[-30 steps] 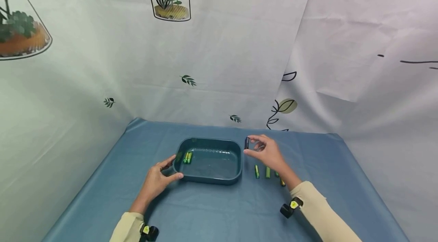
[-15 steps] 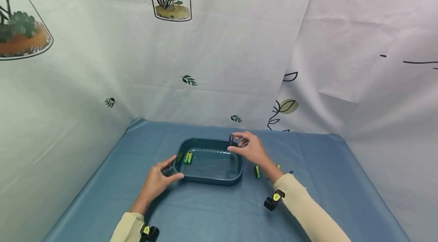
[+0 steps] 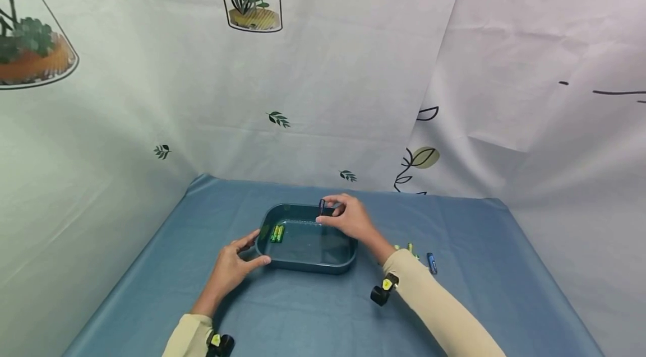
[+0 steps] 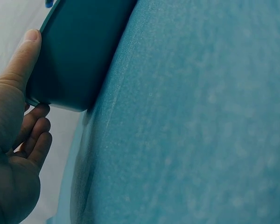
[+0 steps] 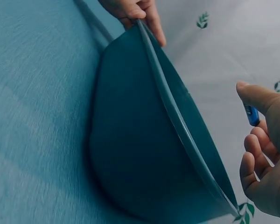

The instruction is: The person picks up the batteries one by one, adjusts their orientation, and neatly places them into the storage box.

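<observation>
A dark teal rectangular dish (image 3: pixel 308 267) stands on the cloth-covered table. My left hand (image 3: pixel 229 267) grips its left end, thumb against the near side and fingers round the corner; the left wrist view shows the thumb (image 4: pixel 25 58) on the outer wall. Between thumb and fingertips, my right hand (image 3: pixel 350 217) pinches a dark blue battery (image 3: pixel 321 207), upright above the back right part of the dish. Its blue end (image 5: pixel 252 115) shows in the right wrist view; the rest is covered by the thumb. Two green batteries (image 3: pixel 277 233) lie side by side inside the dish, at the left.
To the right of the dish, another blue battery (image 3: pixel 432 263) lies on the blue cloth (image 3: pixel 479 267). Green batteries (image 3: pixel 410 248) lie near it, partly hidden behind my right forearm. A printed fabric backdrop (image 3: pixel 323 93) rises behind the table.
My right hand has moved left with the battery, from beside the dish to over it. The forearm now covers some loose batteries and uncovers a blue one. My left hand keeps its place.
</observation>
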### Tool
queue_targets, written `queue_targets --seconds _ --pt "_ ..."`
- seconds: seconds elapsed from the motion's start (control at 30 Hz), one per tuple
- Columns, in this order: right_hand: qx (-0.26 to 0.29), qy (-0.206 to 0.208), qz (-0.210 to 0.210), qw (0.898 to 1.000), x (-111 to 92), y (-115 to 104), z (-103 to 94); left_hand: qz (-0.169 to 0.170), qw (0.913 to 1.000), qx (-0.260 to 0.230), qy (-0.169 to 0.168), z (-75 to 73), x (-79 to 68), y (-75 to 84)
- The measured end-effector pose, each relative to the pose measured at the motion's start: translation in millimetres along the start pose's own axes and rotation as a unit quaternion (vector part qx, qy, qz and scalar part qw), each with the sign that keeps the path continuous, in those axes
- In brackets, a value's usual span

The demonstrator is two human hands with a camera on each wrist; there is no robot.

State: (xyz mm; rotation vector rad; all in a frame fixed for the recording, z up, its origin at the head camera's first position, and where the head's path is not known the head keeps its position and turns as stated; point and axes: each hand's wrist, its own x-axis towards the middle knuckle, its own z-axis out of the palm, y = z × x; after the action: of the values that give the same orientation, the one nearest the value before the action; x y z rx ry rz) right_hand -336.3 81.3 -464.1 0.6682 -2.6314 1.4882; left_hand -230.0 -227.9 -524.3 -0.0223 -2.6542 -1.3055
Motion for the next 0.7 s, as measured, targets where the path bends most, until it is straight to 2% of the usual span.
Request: queue_targets --seconds 0.37,0.7 --pt "0.007 -0.03 0.003 1.0 13 -6 29.5 -0.004 1.0 0.003 0.0 0.3 1.7 0.5" --pt "0.043 -0.046 0.041 0.997 15 -7 55.9 -0.009 0.9999 0.007 0.001 0.9 1.0 1.4"
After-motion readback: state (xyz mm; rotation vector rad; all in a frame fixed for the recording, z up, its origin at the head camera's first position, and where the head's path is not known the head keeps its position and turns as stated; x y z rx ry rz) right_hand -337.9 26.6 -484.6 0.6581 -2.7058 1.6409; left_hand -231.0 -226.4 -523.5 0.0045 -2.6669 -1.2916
